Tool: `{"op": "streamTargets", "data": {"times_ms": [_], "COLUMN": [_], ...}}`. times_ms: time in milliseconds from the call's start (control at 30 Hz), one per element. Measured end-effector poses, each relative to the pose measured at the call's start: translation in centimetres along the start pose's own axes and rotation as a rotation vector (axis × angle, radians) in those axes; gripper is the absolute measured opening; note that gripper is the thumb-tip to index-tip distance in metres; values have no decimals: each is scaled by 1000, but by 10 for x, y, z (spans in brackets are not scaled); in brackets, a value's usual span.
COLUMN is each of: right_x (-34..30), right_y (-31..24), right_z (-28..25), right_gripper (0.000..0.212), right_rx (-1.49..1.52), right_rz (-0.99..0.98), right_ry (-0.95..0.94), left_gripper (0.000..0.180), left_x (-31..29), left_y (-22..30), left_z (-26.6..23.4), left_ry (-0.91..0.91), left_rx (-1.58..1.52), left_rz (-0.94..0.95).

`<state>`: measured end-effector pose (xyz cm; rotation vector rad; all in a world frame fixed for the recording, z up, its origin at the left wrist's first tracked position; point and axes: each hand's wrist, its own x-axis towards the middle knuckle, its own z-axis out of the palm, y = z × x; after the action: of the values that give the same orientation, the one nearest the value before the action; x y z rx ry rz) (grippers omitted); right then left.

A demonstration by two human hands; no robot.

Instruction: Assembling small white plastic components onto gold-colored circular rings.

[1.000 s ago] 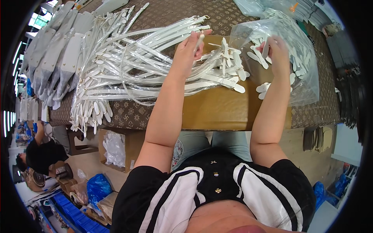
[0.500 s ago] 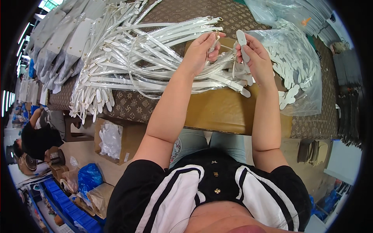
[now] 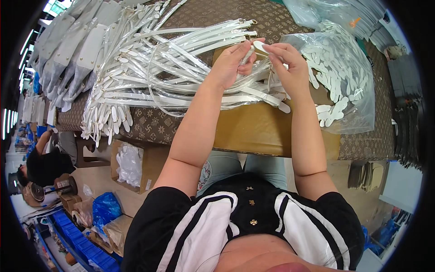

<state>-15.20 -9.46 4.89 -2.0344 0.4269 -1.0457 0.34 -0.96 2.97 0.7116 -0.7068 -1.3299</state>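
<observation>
My left hand [image 3: 229,65] is closed round the end of a thin white strap, just above the middle of the table. Beside it my right hand [image 3: 291,65] pinches a small rounded white leather tab [image 3: 259,46] against the strap end; its fingertips meet those of the left hand. Below the hands lie many long white straps [image 3: 174,75] in clear plastic film, some with gold buckles. Right of my right hand, a clear plastic bag [image 3: 368,115] lies spread open with many loose white tabs [image 3: 335,81] on it.
A brown patterned cloth [image 3: 152,129] covers the table, with a tan mat [image 3: 258,131] at its near edge. White bag panels [image 3: 68,50] are stacked at far left. On the floor stands a cardboard box [image 3: 145,170]. Another person [image 3: 47,161] sits at lower left.
My right hand has moved left to my left hand, bringing the white tab up to the strap end. The tab has turned from upright to slanted. My left hand has barely moved.
</observation>
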Motion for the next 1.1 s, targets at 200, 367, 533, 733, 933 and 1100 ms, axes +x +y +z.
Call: {"op": "streamTargets", "data": {"times_ms": [200, 367, 533, 733, 933, 1100], "right_x": [0, 0, 2, 4, 11, 2], "right_y": [-3, 0, 6, 3, -2, -11], "right_z": [1, -2, -7, -10, -16, -10], "right_gripper": [23, 17, 15, 28, 36, 38], "right_rx": [-12, 183, 194, 504, 836, 601], "right_rz": [-35, 165, 183, 269, 333, 417], "right_ry": [10, 104, 111, 202, 374, -10], "left_gripper": [40, 39, 38, 36, 42, 38], "left_x": [0, -1, -1, -3, -2, -1], "left_y": [-3, -5, -5, -1, -1, -5], "left_z": [2, 2, 6, 9, 7, 5], "left_ry": [74, 99, 28, 132, 126, 114], "left_rx": [77, 161, 408, 282, 307, 278], "left_rz": [23, 25, 11, 33, 36, 75]}}
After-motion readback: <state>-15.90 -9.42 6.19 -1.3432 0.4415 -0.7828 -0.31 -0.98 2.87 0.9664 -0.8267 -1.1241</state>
